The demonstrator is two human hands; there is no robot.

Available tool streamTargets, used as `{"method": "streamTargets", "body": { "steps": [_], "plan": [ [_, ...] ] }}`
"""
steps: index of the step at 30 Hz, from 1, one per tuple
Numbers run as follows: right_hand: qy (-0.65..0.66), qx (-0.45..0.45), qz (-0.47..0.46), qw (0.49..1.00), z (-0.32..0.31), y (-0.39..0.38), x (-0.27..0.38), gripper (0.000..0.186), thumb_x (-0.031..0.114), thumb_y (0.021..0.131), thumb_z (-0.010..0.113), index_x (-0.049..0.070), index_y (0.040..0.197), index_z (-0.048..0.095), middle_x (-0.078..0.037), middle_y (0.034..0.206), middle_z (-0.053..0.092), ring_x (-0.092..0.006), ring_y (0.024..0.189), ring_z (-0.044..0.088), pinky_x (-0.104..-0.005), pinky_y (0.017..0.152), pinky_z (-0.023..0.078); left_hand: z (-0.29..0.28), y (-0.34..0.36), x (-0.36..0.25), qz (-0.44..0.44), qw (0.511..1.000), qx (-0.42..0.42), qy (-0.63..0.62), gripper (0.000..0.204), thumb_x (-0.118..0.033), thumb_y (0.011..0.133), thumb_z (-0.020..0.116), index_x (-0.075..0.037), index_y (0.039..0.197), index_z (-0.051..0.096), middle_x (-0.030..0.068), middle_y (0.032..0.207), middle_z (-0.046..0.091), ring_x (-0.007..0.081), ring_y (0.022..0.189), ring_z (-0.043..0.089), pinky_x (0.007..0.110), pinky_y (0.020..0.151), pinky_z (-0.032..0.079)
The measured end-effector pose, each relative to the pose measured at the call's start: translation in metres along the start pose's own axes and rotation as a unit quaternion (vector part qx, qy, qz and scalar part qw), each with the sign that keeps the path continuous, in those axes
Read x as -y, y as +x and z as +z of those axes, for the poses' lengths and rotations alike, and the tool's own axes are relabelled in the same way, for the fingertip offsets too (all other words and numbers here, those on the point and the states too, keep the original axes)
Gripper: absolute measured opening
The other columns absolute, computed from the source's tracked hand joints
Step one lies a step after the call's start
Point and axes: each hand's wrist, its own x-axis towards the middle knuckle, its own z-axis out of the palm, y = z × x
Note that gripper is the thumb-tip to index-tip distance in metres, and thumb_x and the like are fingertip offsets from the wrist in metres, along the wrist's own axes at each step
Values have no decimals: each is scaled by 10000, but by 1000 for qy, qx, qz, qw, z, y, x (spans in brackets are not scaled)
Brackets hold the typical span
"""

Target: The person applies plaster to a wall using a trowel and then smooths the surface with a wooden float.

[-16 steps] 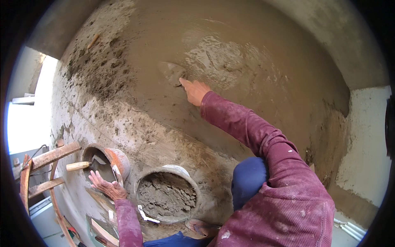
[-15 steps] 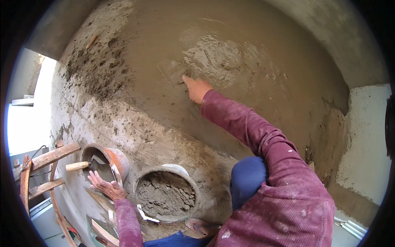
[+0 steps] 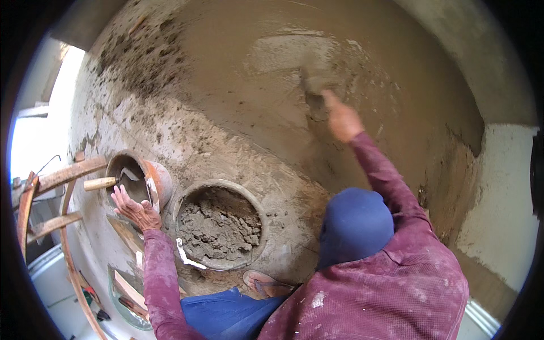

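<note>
My right hand grips a motion-blurred trowel on the smeared wet mortar surface. My left hand has its fingers spread at the front of an orange-and-grey bucket; whether it touches the bucket is unclear. Across that bucket's rim sticks the wooden handle of another tool. To the right of my left hand sits a round tub of lumpy grey mortar.
Curved and crossed wooden pieces stand at the left. A rounded blue cloth-covered shape is by my right arm, with a sandalled foot below the tub. A pale wall edges the right side, and loose mortar crumbs dot the upper left.
My right hand and the trowel have swept to the right. The view has shifted, so the buckets sit higher in it and the blue shape shows larger.
</note>
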Motion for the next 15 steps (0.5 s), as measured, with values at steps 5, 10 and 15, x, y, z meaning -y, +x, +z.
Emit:
{"method": "streamTargets", "body": {
  "steps": [5,10,15],
  "plan": [
    [2,130,13,991,55,25,78,453,41,817,384,147,1252,454,-163,1188,526,-341,1041,544,-430,864,449,8,-10,2,8,1000,10,-2,793,-683,841,128,-109,1367,279,122,1417,270,326,1334,183,581,1039,50],
    [79,25,108,991,27,14,-6,363,190,906,339,59,1223,459,-168,1238,490,-342,1082,517,-417,901,422,-15,1,1,-3,996,24,-83,748,-628,878,185,-59,1347,308,182,1399,269,365,1319,183,529,1057,115],
    [-25,-49,249,967,-31,-67,-98,361,87,863,389,120,1204,502,-198,1036,594,-370,875,590,-439,753,474,-79,30,-2,-9,988,77,-134,601,-489,935,300,-2,1266,420,188,1340,346,308,1257,313,414,1040,234]
  ]
}}
